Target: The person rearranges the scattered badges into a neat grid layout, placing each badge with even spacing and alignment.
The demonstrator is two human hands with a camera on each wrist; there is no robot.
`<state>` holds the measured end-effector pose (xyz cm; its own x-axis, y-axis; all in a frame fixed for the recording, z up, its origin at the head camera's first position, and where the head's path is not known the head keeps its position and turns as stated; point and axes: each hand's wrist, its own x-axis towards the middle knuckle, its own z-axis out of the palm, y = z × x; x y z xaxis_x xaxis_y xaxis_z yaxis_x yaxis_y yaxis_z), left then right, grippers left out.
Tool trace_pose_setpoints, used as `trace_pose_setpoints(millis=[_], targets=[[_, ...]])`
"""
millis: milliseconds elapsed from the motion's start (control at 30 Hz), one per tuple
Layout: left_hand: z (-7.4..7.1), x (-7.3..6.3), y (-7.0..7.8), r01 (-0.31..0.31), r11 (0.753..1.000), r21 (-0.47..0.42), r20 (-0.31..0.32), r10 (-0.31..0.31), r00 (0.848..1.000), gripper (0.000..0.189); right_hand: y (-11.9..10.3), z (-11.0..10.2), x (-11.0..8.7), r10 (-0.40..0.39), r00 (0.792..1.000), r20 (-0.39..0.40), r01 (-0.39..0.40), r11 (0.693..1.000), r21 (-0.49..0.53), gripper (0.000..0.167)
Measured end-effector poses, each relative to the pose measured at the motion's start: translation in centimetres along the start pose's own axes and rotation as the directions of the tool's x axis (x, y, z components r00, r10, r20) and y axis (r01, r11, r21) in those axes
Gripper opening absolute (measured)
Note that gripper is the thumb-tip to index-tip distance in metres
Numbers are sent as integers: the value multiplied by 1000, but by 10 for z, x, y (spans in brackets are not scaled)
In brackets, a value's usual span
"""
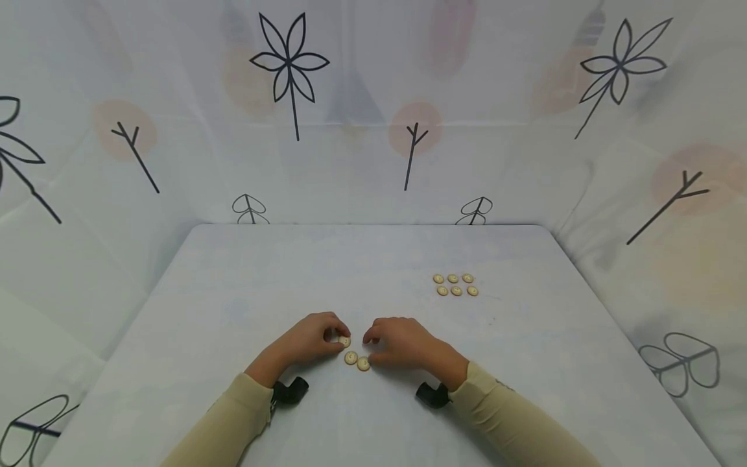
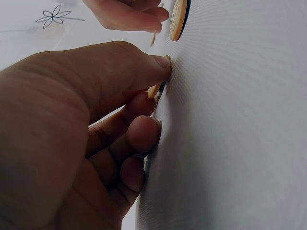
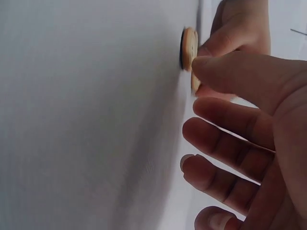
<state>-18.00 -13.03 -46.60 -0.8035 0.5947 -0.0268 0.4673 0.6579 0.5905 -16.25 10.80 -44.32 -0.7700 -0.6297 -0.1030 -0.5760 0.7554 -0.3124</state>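
My left hand [image 1: 312,337] pinches a small round tan disc [image 1: 345,341] between thumb and fingertips, close over the white tabletop. The left wrist view shows the thumb covering most of that disc's edge [image 2: 153,91]. Just below it in the head view lie two more discs, a left one [image 1: 351,357] and a right one [image 1: 364,364], side by side and face up with a mark on each. My right hand [image 1: 405,342] is beside the right one, thumb tip close to it. Its other fingers [image 3: 225,143] are loosely bent and apart, holding nothing.
Farther back on the right, several similar discs [image 1: 456,291] lie in two short rows. The white table [image 1: 292,259] ends at a back edge against a hanging cloth [image 1: 362,168] printed with plants. A black wrist camera [image 1: 432,394] sits under each forearm.
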Motion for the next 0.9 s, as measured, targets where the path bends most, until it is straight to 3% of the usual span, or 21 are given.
trace_pose_setpoints(millis=[433,900], targets=[[0,0,-1,-30,1000,-6,-7,30,1000,16,-13,4,2,-68,997,31,70,996,-61,28],[0,0,-2,-22,1000,-18,0,22,1000,16,-18,4,1,-109,994,5,109,986,-128,17]])
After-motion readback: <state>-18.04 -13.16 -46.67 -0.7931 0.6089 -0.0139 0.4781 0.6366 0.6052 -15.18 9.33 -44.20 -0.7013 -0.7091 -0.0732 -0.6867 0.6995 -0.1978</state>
